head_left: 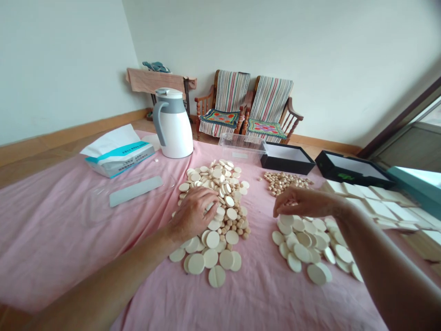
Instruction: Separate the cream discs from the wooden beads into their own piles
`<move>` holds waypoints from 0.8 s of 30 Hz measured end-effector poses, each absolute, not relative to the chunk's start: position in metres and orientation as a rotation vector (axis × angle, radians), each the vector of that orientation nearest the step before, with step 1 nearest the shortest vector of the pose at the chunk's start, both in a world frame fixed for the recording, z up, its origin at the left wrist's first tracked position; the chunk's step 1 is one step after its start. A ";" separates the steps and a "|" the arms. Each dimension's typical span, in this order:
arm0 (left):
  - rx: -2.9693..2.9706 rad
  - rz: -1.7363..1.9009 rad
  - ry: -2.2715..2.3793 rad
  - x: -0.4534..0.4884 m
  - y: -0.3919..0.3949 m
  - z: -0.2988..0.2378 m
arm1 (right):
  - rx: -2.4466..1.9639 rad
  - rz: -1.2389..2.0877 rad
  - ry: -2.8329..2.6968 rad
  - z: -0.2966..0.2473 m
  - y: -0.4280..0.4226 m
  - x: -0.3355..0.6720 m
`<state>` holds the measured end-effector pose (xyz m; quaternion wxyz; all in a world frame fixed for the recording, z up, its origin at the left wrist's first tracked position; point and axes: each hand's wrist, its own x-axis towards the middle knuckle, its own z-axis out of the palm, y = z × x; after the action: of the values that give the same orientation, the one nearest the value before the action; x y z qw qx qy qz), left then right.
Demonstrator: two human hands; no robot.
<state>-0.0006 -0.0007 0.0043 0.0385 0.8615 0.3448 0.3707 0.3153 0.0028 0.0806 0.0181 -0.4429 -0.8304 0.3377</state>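
Observation:
My left hand [193, 214] rests on a heaped pile of flat cream discs [223, 184] mixed with small round beads, on a pink cloth [86, 257]. My right hand [303, 202] curls down just above a separate spread of the same discs [306, 248], next to a small heap of beads [284, 181]. Its fingertips partly hide what lies under them. Whether either hand grips a disc is hidden.
A white and grey vacuum jug [173, 126] and a tissue packet [117, 151] stand at the far left. A transparent plastic box [241, 147] and black boxes [287, 157] line the far edge. White cards [375, 204] overlap at right. Striped chairs [244, 105] stand behind.

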 end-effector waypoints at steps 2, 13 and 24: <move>2.643 1.136 1.065 0.000 0.000 0.004 | -1.429 0.982 -2.535 0.077 0.004 0.320; 2.631 1.139 1.099 -0.003 0.002 0.001 | -1.615 0.167 -2.478 0.006 0.075 0.250; 2.635 1.140 1.091 -0.003 0.002 0.002 | -1.541 0.552 -2.565 0.051 0.017 0.297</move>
<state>-0.0026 0.0015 0.0016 0.0349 0.8574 0.3550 0.3709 0.2973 0.0175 0.0511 0.0495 -0.5059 -0.8419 0.1812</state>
